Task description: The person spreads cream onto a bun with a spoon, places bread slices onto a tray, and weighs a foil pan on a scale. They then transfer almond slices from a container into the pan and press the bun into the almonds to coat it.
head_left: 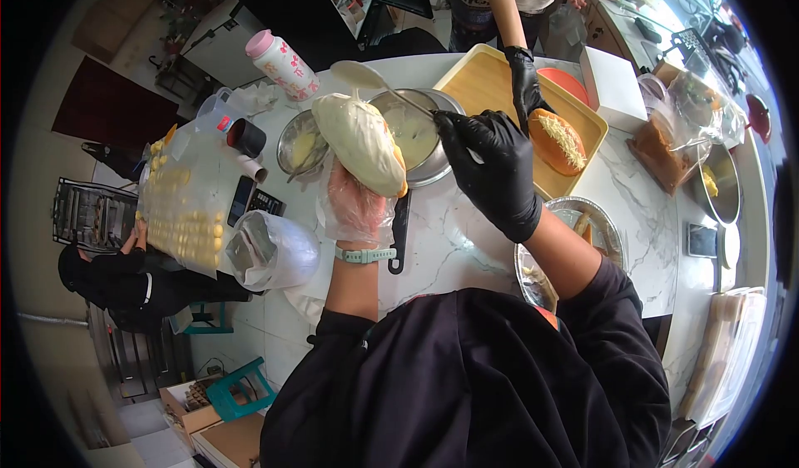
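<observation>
Left grip (356,195): clear plastic glove, bearing a cream-coated bun (358,142) aloft over the desk (454,239); fingers mostly hidden behind the bun. Best kept cupped and light, so the bread is not dented.

Right grip (495,173): black glove, pinched about the handle of a spoon (359,74).

Spoon: its broad end above the bun's far end; contact with the coating cannot be told. Advisable use: back laid nearly flat, short even strokes, cream drawn toward thin margins such as the orange edge on the bun's right.

Metal bowl (429,172): beyond the bun, cream inside; working above it would likely catch drips.

Tray (473,85): farther right, holding a topped bun (553,145) touched by a co-worker's black-gloved hand (524,85); elbow room advisable there.
</observation>
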